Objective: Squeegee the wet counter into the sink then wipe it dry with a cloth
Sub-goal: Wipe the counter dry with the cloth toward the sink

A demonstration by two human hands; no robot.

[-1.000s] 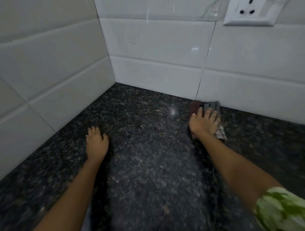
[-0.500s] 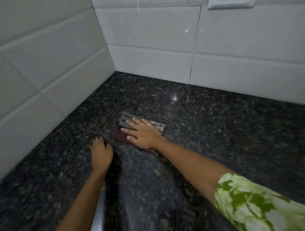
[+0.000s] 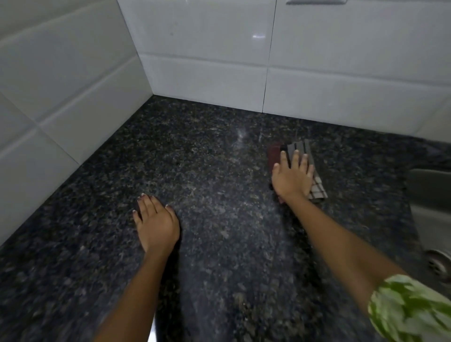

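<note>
A folded checked cloth [image 3: 301, 149], grey with a dark red edge, lies flat on the dark speckled granite counter [image 3: 219, 171] at the right. My right hand [image 3: 291, 178] presses palm-down on the cloth with fingers spread, covering its middle. My left hand [image 3: 156, 224] rests flat on the bare counter at the lower left, holding nothing. The steel sink [image 3: 429, 214] shows at the right edge, its drain [image 3: 439, 264] low down. No squeegee is in view.
White tiled walls [image 3: 207, 48] meet in a corner at the back left of the counter. The bottom of a wall socket plate [image 3: 317, 2] shows at the top edge. A green patterned sleeve [image 3: 410, 310] covers my right upper arm.
My right hand slid the cloth from the counter's middle, near my left hand, back to the right toward the sink. My left hand stayed flat in place.
</note>
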